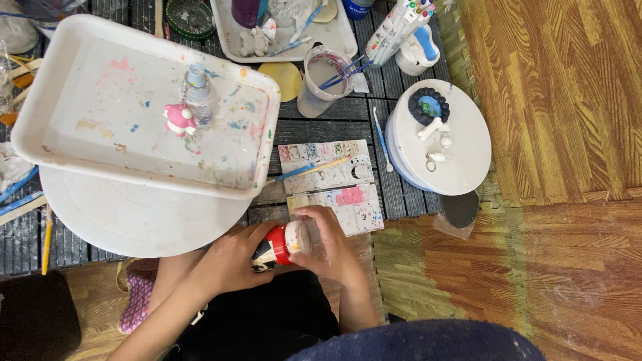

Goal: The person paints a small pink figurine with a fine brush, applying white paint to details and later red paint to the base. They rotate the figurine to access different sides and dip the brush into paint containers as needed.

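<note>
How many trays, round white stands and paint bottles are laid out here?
White trays: 2, the large paint-stained tray and the smaller tray at the top.
Round white stands: 2, one under the large tray, one at right.
Paint bottles: 1, the red-and-white bottle held in both hands.
Total: 5

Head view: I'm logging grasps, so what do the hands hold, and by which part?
A small bottle: the left hand wraps its body, and the right hand grips its white cap end.

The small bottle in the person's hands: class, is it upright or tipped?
Tipped. The small bottle lies nearly sideways, left hand around its body, right hand over its white cap end.
</note>
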